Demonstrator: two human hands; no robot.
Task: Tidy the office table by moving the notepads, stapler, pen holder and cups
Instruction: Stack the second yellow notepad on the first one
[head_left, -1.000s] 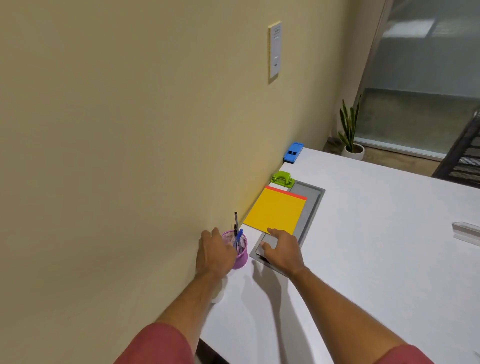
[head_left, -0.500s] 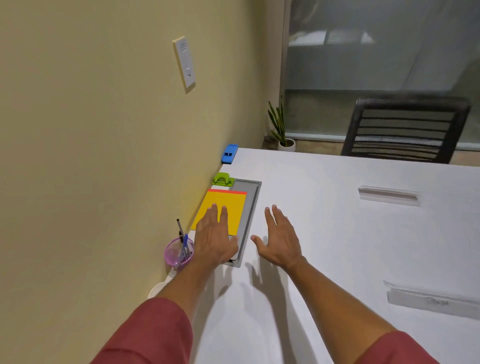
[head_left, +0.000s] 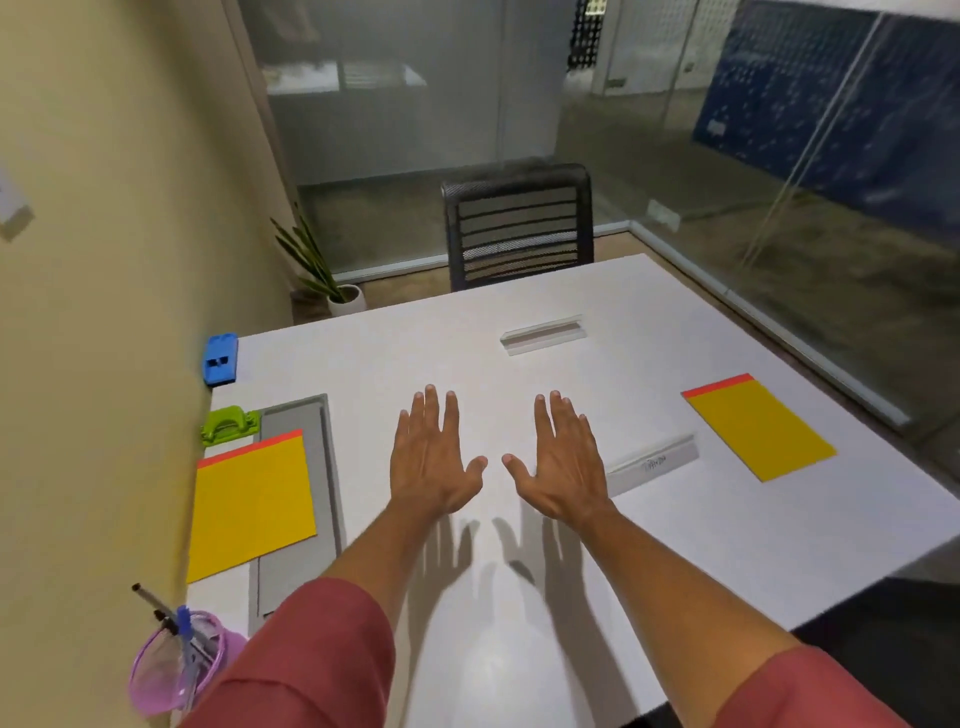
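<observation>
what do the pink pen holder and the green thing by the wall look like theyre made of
Pen holder: likely translucent pink plastic; the pens show through its wall. Green stapler, or maybe a hole punch: looks like opaque moulded plastic, with a soft sheen on its rounded top.

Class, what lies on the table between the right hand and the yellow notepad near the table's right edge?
In the head view, one clear acrylic name stand lies between the right hand and the yellow notepad with a red top strip; otherwise bare white table.
</observation>
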